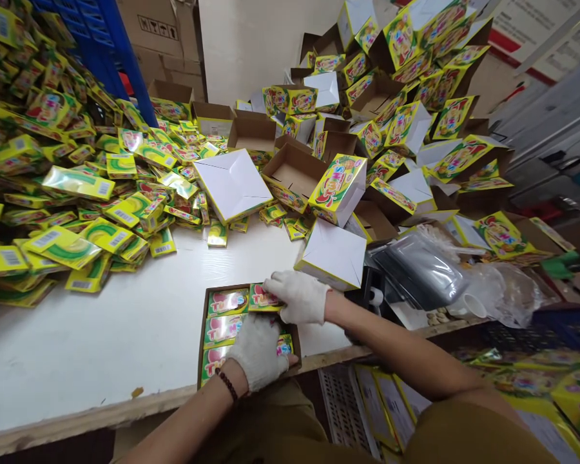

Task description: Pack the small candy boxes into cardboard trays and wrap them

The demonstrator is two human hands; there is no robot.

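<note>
An open display carton [204, 335] lies near the table's front edge, with several small green, yellow and red packs [226, 328] laid in rows inside. My right hand [302, 296], in a white knitted glove, grips the right end of a small pack [261, 298] at the carton's top right corner. My left hand [257, 351], gloved too and with a beaded bracelet at the wrist, is over the middle of the carton. Its thumb reaches toward the right wall; the other fingers point down among the packs and are mostly hidden. Beneath that hand, part of another pack [285, 345] shows.
A large heap of small packs [72, 180] covers the table's left side, beside a blue crate [111, 58]. Many display cartons [294, 171] are piled at the back and right. A clear plastic tray [425, 267] and bag lie right. White tabletop [140, 341] shows left of the carton.
</note>
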